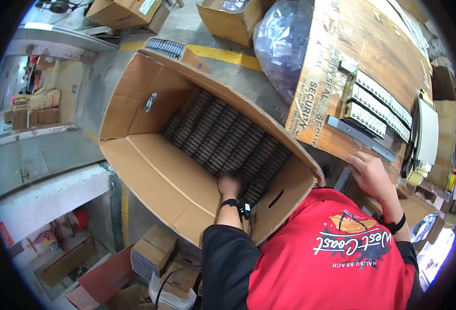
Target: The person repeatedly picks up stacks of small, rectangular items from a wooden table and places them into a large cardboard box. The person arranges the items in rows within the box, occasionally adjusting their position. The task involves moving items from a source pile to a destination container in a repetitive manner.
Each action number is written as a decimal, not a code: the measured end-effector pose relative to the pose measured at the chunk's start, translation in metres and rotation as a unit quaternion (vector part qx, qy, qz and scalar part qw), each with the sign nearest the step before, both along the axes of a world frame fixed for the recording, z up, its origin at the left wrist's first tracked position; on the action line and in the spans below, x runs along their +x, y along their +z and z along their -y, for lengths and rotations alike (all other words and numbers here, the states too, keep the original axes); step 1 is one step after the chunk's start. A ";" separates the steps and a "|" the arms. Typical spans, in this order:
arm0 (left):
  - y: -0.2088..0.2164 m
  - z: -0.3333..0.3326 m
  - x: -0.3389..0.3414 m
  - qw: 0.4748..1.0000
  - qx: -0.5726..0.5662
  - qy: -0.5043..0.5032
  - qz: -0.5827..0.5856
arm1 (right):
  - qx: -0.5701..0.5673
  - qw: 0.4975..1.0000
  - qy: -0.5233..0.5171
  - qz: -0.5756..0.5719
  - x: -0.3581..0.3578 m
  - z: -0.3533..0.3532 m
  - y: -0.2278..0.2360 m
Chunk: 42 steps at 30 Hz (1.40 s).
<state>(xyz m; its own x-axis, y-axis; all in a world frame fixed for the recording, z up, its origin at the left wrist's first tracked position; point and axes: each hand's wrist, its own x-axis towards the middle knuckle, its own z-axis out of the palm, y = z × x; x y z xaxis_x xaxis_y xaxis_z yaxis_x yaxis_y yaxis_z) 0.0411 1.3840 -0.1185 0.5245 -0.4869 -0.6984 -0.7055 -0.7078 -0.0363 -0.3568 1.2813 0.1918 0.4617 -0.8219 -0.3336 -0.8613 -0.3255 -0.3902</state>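
In the carton (161, 175), ribbed black rows (217, 135)

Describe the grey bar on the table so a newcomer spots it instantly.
Find the wooden table right of the big open carton. Beside its rows of white-faced dark pieces, just beyond the right hand, lies the grey bar. Unlike those small pieces, it is one long, straight strip.

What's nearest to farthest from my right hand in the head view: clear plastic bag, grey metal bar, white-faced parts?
1. Grey metal bar: on the table, by your right hand.
2. White-faced parts: beyond the bar.
3. Clear plastic bag: left of the table.
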 end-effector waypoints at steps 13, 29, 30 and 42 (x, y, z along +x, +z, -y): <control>0.257 0.182 -0.101 0.793 -0.442 0.094 -0.409 | -0.175 0.961 -0.206 0.060 -0.171 -0.115 -0.002; 0.409 0.067 -0.687 0.475 -0.153 -0.632 -0.593 | -0.271 0.411 -0.870 0.001 -0.495 -0.483 0.036; 0.394 0.036 -0.730 0.436 -0.134 -0.660 -0.597 | -0.242 0.388 -0.889 0.025 -0.523 -0.500 0.024; 0.319 -0.211 -0.987 0.303 -0.394 -0.802 -0.331 | -0.119 0.344 -0.923 0.120 -0.639 -0.498 -0.034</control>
